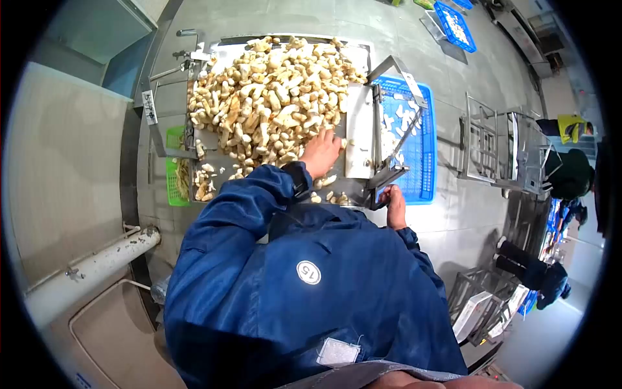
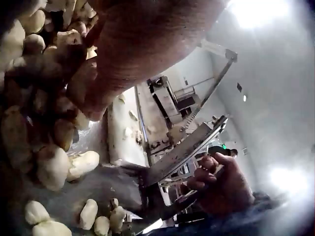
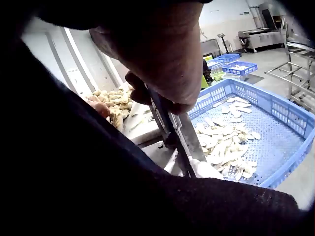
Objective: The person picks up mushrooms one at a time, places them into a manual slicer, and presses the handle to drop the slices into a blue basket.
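Observation:
My left hand [image 1: 322,152] is at the near right edge of a heap of pale, thick-stemmed mushrooms [image 1: 272,97]. Its fingertips hold a mushroom [image 3: 116,118] beside the white cutting board [image 1: 359,133]. In the left wrist view the thumb side of this hand hides most of the grip. My right hand [image 1: 396,207] grips the handle end of a long metal lever cutter [image 1: 390,175], fixed along the board's right side. The right wrist view shows those fingers curled round the dark handle [image 3: 160,110]. The cutter's blade arm slants up from the board in the left wrist view.
A blue crate [image 1: 426,155] with sliced mushrooms [image 3: 224,142] stands right of the cutter. A green basket [image 1: 176,170] is at the table's left. Loose mushroom pieces [image 1: 205,181] lie along the near edge. Metal racks [image 1: 483,139] and other people are farther right.

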